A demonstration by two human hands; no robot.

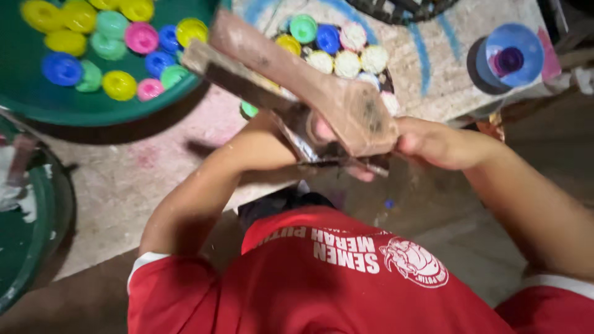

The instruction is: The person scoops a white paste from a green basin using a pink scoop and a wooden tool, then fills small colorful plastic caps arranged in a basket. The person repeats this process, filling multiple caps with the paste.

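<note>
Rough concrete floor, stained pink and white, carries everything; the person sits or squats low over it in a red shirt. Both hands meet mid-frame on a worn wooden tool, a paddle-like block with a second dark wooden bar and a thin metal strip under it. Left hand is mostly hidden behind the wood, fingers seemingly wrapped on the tool's lower end, though the exact grip cannot be told; right hand is closed around the near end of the same tool, a fingertip showing beneath. The tool angles up and away toward the upper left, above a dark round tray packed with small round caps: several white or cream, plus green, blue and yellow. Judging by this, part of that tray looks treated white and a few coloured caps remain. Green basin upper left holds many loose coloured caps, yellow, pink, blue, green, apparently a stock not yet handled. Another green basin rim sits at the left edge, paint-smeared. Blue spool-like cylinder stands upper right, well apart. Room is tight: the tool's far tip overlaps the basin rim in view, the tray lies just under it, the forearms box in the middle. Open floor lies at left-centre and in front of the right knee.
</note>
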